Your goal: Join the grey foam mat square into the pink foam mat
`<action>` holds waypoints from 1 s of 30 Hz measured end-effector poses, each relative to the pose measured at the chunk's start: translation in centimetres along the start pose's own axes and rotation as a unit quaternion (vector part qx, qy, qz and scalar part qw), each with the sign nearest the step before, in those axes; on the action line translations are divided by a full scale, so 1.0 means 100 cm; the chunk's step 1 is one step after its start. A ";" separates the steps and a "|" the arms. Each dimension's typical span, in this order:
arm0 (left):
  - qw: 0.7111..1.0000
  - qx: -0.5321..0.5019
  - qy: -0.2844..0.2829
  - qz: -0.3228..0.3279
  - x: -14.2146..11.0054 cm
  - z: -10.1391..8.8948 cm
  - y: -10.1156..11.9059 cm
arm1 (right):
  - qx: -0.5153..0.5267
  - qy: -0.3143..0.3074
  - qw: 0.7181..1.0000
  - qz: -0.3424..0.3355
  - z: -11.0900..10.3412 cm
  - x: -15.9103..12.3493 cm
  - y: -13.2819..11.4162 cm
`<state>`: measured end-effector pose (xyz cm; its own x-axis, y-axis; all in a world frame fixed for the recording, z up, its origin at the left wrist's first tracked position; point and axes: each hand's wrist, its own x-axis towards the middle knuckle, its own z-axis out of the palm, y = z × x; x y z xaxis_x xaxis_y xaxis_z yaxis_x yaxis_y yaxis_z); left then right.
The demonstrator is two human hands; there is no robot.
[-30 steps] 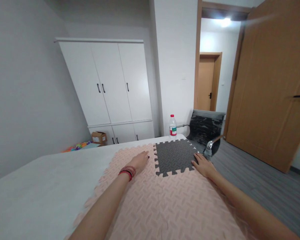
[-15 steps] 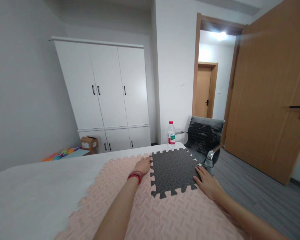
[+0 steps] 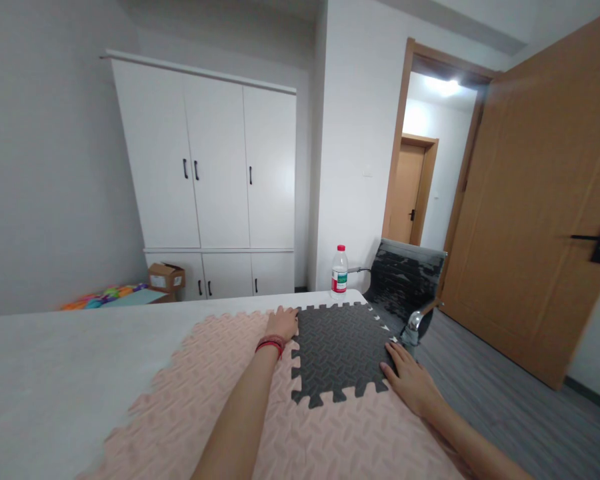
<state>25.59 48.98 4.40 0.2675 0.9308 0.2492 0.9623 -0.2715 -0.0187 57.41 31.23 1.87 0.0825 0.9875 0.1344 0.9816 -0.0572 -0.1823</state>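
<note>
A dark grey foam mat tile [image 3: 343, 353] with jigsaw-toothed edges lies on top of pink foam mat tiles [image 3: 220, 360], which cover part of the white table. My left hand [image 3: 283, 325], wearing red bracelets at the wrist, rests at the grey tile's upper left edge with its fingers stretched out. At the tile's right edge, my right hand [image 3: 410, 380] lies flat with fingers spread, its fingertips touching the tile near the table's side. Neither hand grips anything.
A clear bottle with a red cap [image 3: 339, 273] stands at the table's [image 3: 70, 373] far edge. Beyond the right corner is a worn black chair [image 3: 405, 283]. A cardboard box [image 3: 166, 277] and colourful items [image 3: 105, 295] sit behind the table, before a white cabinet [image 3: 220, 167].
The camera view has tilted and shifted slightly. Both hands stay at the grey tile's edges, and the tile keeps its place on the pink mats.
</note>
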 end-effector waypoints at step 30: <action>0.988 -0.077 -0.071 0.111 -0.156 -0.038 0.027 | 0.051 0.041 0.998 -0.003 0.012 0.004 0.016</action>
<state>23.82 32.78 4.15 0.4866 0.8658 0.1165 0.8626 -0.4973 0.0927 58.77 31.70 0.46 0.0942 0.9723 0.2138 0.9599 -0.0317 -0.2787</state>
